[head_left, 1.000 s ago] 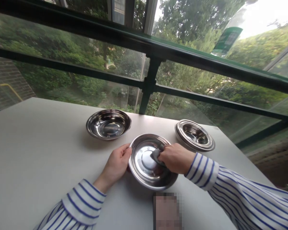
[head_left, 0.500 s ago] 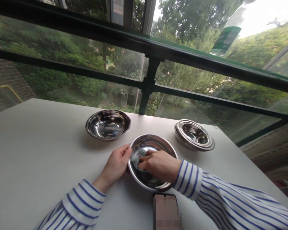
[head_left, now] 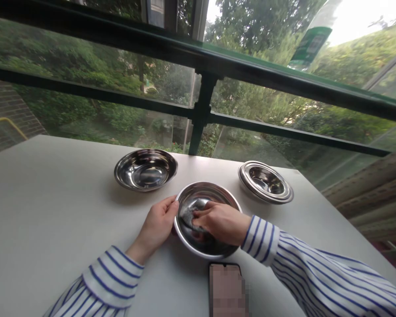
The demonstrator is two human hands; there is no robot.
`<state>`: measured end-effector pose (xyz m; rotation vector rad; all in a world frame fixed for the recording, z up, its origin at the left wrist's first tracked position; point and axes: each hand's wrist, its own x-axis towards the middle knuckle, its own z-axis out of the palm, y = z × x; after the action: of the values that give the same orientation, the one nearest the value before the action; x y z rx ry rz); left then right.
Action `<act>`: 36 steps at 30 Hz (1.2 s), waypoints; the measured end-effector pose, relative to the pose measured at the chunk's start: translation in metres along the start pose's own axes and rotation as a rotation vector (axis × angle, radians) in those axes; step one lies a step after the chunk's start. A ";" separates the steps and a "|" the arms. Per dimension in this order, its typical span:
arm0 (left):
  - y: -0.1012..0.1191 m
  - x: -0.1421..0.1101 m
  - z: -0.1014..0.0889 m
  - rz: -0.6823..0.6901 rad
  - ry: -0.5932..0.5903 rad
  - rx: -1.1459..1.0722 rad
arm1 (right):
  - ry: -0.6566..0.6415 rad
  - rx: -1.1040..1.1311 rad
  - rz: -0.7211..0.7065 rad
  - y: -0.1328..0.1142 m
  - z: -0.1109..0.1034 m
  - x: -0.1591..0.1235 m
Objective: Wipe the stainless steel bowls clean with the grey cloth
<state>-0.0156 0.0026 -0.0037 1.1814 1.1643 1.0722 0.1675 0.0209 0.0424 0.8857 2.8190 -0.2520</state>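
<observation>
A stainless steel bowl (head_left: 222, 193) sits in front of me at the middle of the table. My left hand (head_left: 160, 221) grips its left rim, thumb on top and fingers underneath, partly hidden. Inside the bowl, my right hand (head_left: 219, 222) presses a crumpled grey cloth (head_left: 187, 215) against the inner surface with bent fingers. The cloth is partly covered by those fingers, and its exact material is hard to make out.
Another steel bowl (head_left: 147, 169) rests at the back left of the white table (head_left: 69, 211). Several nested steel bowls (head_left: 265, 182) stand at the back right. A phone (head_left: 227, 288) lies near me. A green-labelled bottle (head_left: 312, 46) stands on the railing (head_left: 251, 66).
My right hand and the grey cloth have shifted slightly within the bowl, the cloth now bunched differently. My left hand keeps its hold on the rim. The whole view has moved a little.
</observation>
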 end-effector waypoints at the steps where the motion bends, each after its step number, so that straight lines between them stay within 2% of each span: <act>1: 0.000 0.000 0.000 -0.003 -0.001 -0.001 | -0.017 0.019 -0.042 -0.004 -0.001 -0.001; 3: 0.000 0.000 -0.001 -0.005 -0.002 -0.002 | -0.046 0.045 -0.086 -0.005 -0.004 -0.006; 4: 0.000 -0.001 -0.001 -0.008 -0.004 -0.004 | -0.049 0.046 -0.065 -0.002 -0.005 -0.008; 8: 0.002 -0.001 0.000 -0.018 -0.009 -0.010 | -0.005 -0.014 0.147 0.018 -0.003 -0.008; 10: 0.003 -0.002 0.000 -0.018 0.006 -0.005 | 0.023 -0.033 0.200 0.020 0.000 -0.001; 14: 0.002 -0.001 0.001 -0.021 0.017 -0.016 | 0.031 -0.032 0.150 -0.001 0.003 0.015; 16: 0.001 -0.001 0.000 -0.013 0.002 -0.029 | 0.022 -0.030 0.111 -0.012 0.003 0.017; 18: 0.000 0.000 -0.001 -0.003 -0.009 -0.033 | 0.023 -0.040 0.130 -0.014 0.001 0.015; 23: -0.001 -0.001 0.001 -0.013 -0.019 -0.021 | 0.052 -0.093 0.338 0.009 0.001 0.006; 25: 0.000 -0.001 0.002 -0.026 -0.018 -0.028 | 0.052 -0.098 0.366 0.015 0.002 0.009; 31: -0.001 0.000 0.002 0.002 0.011 -0.008 | 0.031 -0.052 0.191 -0.003 -0.001 0.025; 36: -0.004 0.000 0.002 0.023 0.026 -0.019 | -0.061 0.000 -0.005 -0.015 -0.010 0.006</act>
<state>-0.0139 0.0020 -0.0076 1.1718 1.1608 1.1160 0.1531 0.0140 0.0522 0.8555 2.7658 -0.2748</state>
